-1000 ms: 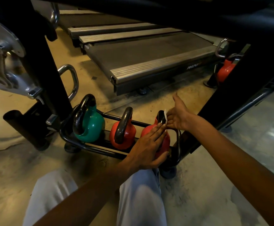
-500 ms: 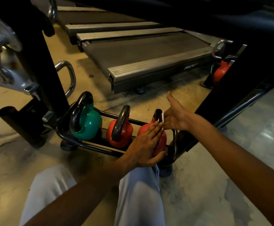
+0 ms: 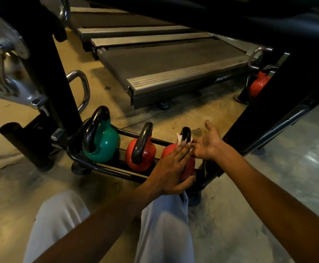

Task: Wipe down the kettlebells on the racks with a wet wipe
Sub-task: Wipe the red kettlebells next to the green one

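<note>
Three kettlebells sit in a low black rack point(image 3: 98, 167) on the floor: a green kettlebell point(image 3: 105, 147), a middle red kettlebell point(image 3: 142, 154) and a right red kettlebell point(image 3: 189, 166). My left hand point(image 3: 171, 171) rests on the body of the right red kettlebell, fingers straight and thumb under its side. My right hand point(image 3: 208, 145) pinches a white wet wipe point(image 3: 179, 138) around that kettlebell's black handle point(image 3: 186, 133). My left hand's fingertips hide my right hand's fingertips.
Black frame posts rise at the left point(image 3: 46, 73) and right point(image 3: 280, 103) of the rack. Treadmill decks point(image 3: 173, 65) lie behind it. Another red kettlebell point(image 3: 259, 84) stands at the far right. Chrome handles point(image 3: 82, 88) stick out at the left. My knees point(image 3: 162, 224) are below.
Both hands stay on the right red kettlebell. The wipe has shifted slightly on the handle and now shows on both sides of it.
</note>
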### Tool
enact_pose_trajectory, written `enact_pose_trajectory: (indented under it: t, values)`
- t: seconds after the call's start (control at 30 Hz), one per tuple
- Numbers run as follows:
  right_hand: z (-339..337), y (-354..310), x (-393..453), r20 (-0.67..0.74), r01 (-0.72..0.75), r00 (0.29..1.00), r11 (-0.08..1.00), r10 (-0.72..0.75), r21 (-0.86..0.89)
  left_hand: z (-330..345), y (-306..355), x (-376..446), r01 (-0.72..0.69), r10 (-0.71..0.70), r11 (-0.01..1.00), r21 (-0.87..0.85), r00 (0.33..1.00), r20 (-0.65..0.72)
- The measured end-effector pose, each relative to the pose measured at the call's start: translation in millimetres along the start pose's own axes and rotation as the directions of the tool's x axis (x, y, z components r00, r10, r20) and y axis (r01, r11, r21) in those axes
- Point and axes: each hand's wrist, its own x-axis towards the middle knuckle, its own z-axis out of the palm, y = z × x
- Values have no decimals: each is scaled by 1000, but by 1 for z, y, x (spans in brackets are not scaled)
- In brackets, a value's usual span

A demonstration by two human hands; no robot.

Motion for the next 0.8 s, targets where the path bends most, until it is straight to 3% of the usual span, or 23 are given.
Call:
enact_pose_trajectory:
  t: [0.1,0.27,0.37,0.43,0.53,0.63,0.7,0.73,0.8]
  values:
    - [9,5,8,-13,28,1000,997,-27,73,-2,-2,0,0,0,1000,9,1000,15]
    - [-5,6,5,45,-9,999,998,11,-61,0,-4,0,-12,12,1000,18,1000,-6]
    - [-1,8,12,-15,125,992,989,-126,-83,2,-6,-1,-14,14,1000,7,1000,-4]
    - [8,13,13,-37,274,958,944,-286,-186,2,-7,-1,-12,12,1000,17,1000,12]
    - [14,23,8,71,477,846,691,-528,-543,1,-8,-1,-20,20,999,30,1000,13]
    - [8,17,1,266,494,757,256,-597,-831,1,-8,-1,-38,38,999,29,999,-3]
    - [6,4,1,397,437,701,-84,-593,-896,-1,-6,-1,-35,36,999,24,999,-13]
    - [6,-4,6,438,413,693,-182,-574,-892,-2,-6,-1,-30,30,999,27,999,-18]
    - [11,-14,13,485,396,710,-281,-511,-874,-4,-4,-1,-34,35,999,32,999,-32]
